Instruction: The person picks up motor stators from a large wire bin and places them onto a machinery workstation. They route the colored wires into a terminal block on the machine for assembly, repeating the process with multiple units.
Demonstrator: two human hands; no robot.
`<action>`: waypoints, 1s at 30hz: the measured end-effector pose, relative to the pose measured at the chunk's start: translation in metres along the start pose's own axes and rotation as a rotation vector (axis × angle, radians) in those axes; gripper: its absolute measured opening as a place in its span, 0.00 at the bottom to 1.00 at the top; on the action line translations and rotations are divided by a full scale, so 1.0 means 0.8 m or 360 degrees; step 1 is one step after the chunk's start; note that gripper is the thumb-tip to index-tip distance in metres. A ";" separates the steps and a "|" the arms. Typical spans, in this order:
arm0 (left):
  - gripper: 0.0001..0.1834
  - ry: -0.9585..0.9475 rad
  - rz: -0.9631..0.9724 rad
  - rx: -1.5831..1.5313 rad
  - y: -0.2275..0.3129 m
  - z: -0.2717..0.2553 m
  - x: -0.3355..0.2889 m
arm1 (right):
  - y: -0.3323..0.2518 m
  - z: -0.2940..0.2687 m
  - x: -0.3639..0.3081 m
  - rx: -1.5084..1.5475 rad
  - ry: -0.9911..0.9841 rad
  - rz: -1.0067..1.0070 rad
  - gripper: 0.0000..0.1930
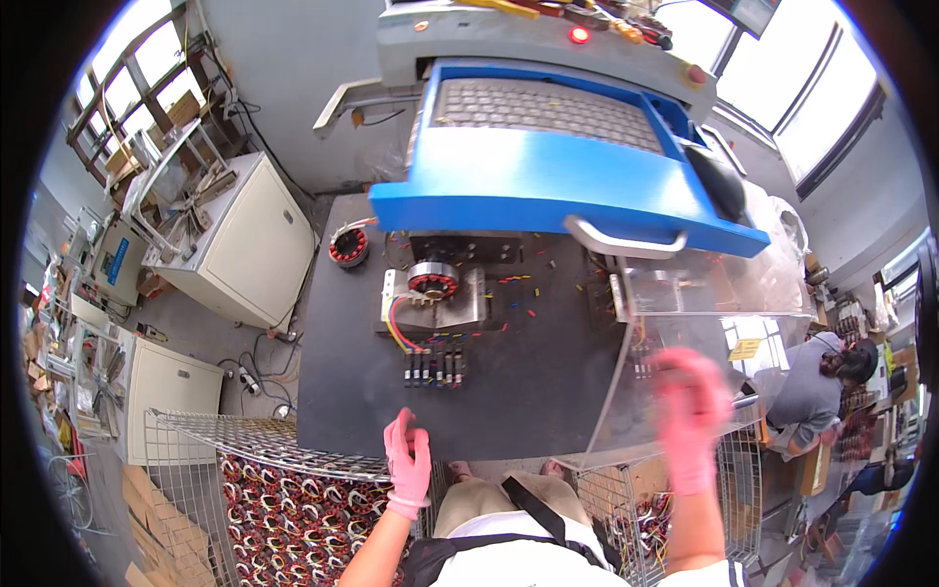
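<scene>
My left hand [407, 460], in a pink glove, hovers at the front edge of the black work table [509, 401]. Its fingers are loosely bent and apart, holding nothing I can see. Motion smears my right hand [691, 416], also pink-gloved, which is raised in front of a clear plastic panel [626, 391]; its fingers cannot be made out. Mid-table, a motor stator [432, 281] with red windings sits on a metal fixture [460, 308]. Coloured wires run from it to a row of small black clamps [433, 368]. A second stator [348, 247] lies at the table's far left.
A blue drawer [567, 181] with a keyboard [548, 110] and mouse [716, 181] juts over the table's back. Left of my legs, a wire basket [293, 509] holds several stators; another basket [738, 489] stands right. At far right, a person [812, 386] works.
</scene>
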State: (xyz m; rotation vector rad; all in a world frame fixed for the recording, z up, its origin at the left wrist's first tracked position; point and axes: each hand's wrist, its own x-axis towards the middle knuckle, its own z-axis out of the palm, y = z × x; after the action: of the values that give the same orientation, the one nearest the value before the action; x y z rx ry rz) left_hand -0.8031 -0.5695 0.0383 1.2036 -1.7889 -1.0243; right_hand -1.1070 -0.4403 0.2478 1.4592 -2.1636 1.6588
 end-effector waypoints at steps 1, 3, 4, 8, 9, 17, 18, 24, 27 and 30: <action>0.25 -0.0031 0.0014 0.0007 0.004 0.006 -0.013 | 0.042 -0.065 -0.003 -0.0077 0.0356 0.0192 0.12; 0.23 -0.0067 0.0034 0.0009 0.014 0.025 -0.039 | 0.144 -0.188 -0.019 -0.0362 0.0872 0.0225 0.16; 0.23 -0.0106 0.0030 0.0079 0.021 0.036 -0.052 | 0.203 -0.247 -0.032 -0.0640 0.1055 0.0088 0.18; 0.20 -0.0338 -0.0214 0.0063 0.040 0.106 -0.110 | 0.407 -0.373 -0.176 0.0474 0.0862 0.1330 0.31; 0.18 -0.0480 -0.0324 0.0118 0.057 0.113 -0.126 | 0.417 -0.367 -0.194 0.0507 0.0725 0.1494 0.34; 0.17 -0.1409 -0.0120 0.0571 0.148 0.174 -0.201 | 0.220 -0.221 -0.164 0.0834 -0.0543 0.1284 0.17; 0.17 -0.1464 0.0032 0.0640 0.154 0.186 -0.206 | 0.210 -0.204 -0.162 0.1010 -0.0737 0.1324 0.15; 0.19 -0.1624 0.0330 0.0907 0.165 0.263 -0.209 | 0.171 -0.062 -0.139 0.0418 -0.1240 0.0086 0.17; 0.25 -0.1237 0.0597 0.0513 0.177 0.299 -0.187 | 0.148 -0.014 -0.143 0.0512 -0.1264 0.0108 0.19; 0.26 -0.1048 0.0819 0.0620 0.185 0.334 -0.150 | 0.139 0.023 -0.148 0.0495 -0.1304 0.0081 0.21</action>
State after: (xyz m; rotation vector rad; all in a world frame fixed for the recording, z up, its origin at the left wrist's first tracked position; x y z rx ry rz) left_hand -1.0590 -0.3637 0.0453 0.5534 -2.7251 -0.8293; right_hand -1.1091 -0.3818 0.0948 2.5520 -2.3387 1.6479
